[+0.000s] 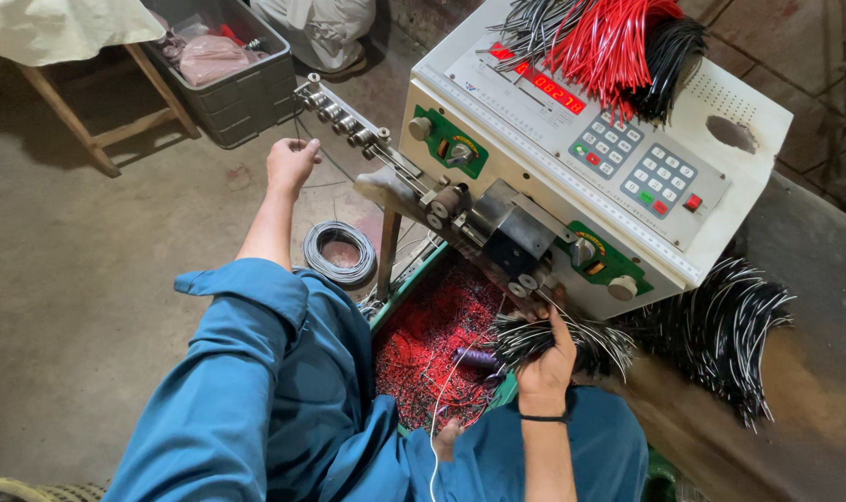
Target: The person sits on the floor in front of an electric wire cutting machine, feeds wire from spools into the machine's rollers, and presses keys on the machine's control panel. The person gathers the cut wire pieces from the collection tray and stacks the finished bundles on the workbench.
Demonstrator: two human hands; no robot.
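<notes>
A cream wire-cutting machine with keypads, green knob panels and a red number display stands in front of me. My left hand is stretched out to the left, closed on a thin wire close to the row of metal feed rollers. Below the machine's outlet, my right hand grips a bundle of cut black-and-white wires. Under it sits a green bin full of red and black wire scraps.
A coil of grey wire lies on the concrete floor. A large pile of black-and-white cut wires lies at the right. Red and black wires rest on top of the machine. A grey crate and wooden stand are behind.
</notes>
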